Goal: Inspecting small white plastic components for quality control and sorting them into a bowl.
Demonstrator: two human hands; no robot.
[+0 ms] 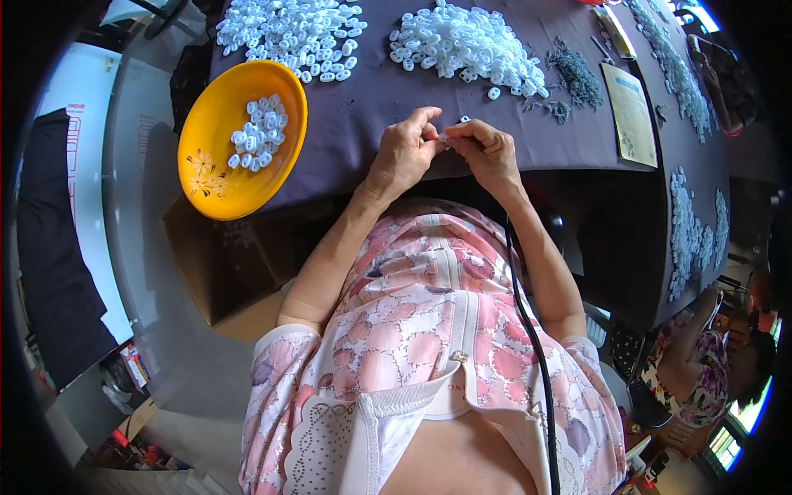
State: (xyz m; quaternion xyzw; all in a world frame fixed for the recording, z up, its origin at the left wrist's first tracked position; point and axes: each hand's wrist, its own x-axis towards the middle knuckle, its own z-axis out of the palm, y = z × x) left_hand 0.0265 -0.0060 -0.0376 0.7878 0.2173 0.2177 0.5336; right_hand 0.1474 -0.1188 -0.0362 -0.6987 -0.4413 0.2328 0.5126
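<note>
Just over the table's near edge, my left hand and my right hand meet fingertip to fingertip. Both are closed in a pinch around a small white plastic piece, mostly covered by the fingers. Another small white oval piece shows just beyond my right fingers. Farther back lies a large heap of white oval plastic pieces, with a second white heap to its left. A pile of small dark grey parts lies right of the heaps.
A yellow bowl with some white pieces stands at the table's left edge. The dark cloth covers the table. A yellowish paper sheet lies to the right. An open cardboard box is below left. Another person sits at far right.
</note>
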